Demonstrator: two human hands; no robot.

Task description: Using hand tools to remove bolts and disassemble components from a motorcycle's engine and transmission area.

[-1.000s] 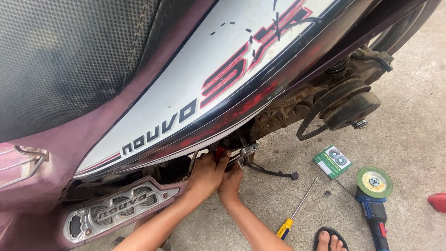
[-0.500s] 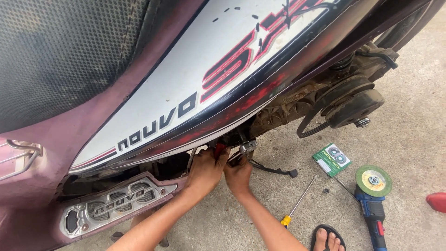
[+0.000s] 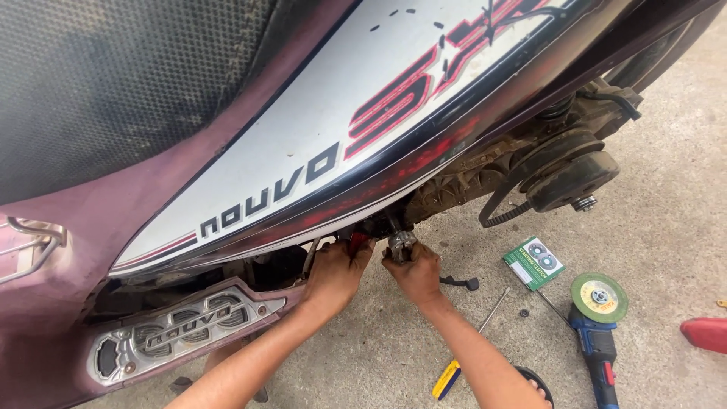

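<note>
Bare concrete [image 3: 644, 227] lies under a maroon scooter [image 3: 303, 151]. At centre frame the left hand [image 3: 335, 271] and right hand [image 3: 413, 269] both clench a metal part [image 3: 400, 244] under the body. Belt and pulley [image 3: 564, 178] sit exposed at upper right; grinder [image 3: 598, 318] and screwdriver [image 3: 466, 352] lie unused at lower right.

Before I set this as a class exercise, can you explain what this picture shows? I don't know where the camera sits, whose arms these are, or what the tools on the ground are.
The camera is worn on a person's head and looks down at their own two bare hands. The left hand and right hand reach under the side of a maroon and white scooter, close together at a metal part; which hand grips it I cannot tell. On the concrete ground lie a yellow-handled screwdriver, a small green box and a blue angle grinder with a green disc. The scooter's drive belt and pulley are exposed.
</note>
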